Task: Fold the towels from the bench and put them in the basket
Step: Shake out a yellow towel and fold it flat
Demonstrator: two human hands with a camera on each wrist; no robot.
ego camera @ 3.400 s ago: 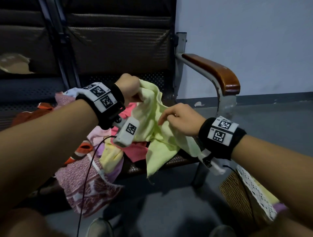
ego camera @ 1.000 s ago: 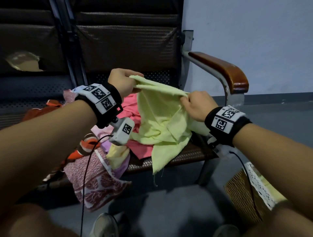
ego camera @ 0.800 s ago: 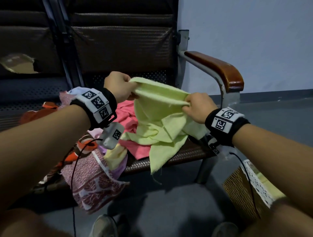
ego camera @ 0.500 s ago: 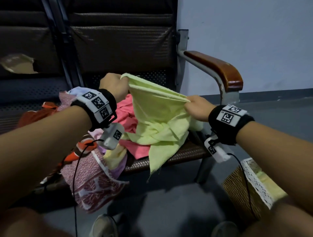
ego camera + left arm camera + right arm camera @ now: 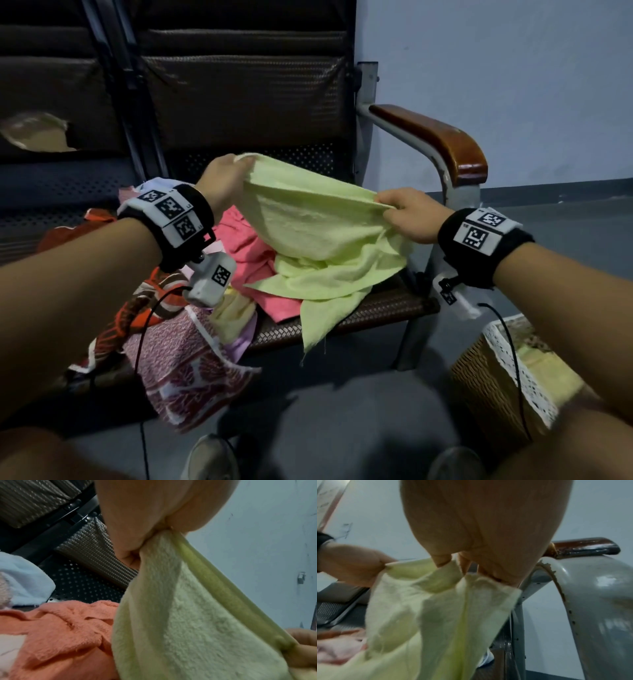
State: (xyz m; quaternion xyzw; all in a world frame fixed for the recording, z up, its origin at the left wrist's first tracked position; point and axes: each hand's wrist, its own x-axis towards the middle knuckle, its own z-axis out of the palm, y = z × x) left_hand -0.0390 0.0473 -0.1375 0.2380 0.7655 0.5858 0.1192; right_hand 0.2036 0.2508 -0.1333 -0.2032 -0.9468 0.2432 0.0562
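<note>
A pale yellow-green towel (image 5: 318, 236) is stretched between both hands above the bench seat (image 5: 376, 308). My left hand (image 5: 226, 178) pinches its upper left corner (image 5: 159, 536). At the right end of the top edge, my right hand (image 5: 400, 209) pinches the other corner (image 5: 467, 574). The towel's lower part sags onto the seat and one point hangs over the front edge. Under it lie a pink towel (image 5: 253, 253) and more towels. The wicker basket (image 5: 486, 380) stands on the floor at the lower right.
A red patterned towel (image 5: 185, 370) hangs off the seat front at the left, with orange and pale cloths (image 5: 137, 308) beside it. The wooden armrest (image 5: 442, 140) on its grey metal frame stands close behind my right hand. A wall lies to the right.
My hands have drawn apart since 3.4 s ago, pulling the towel's top edge taut. Over the last second the left hand rose and the stretched edge lengthened.
</note>
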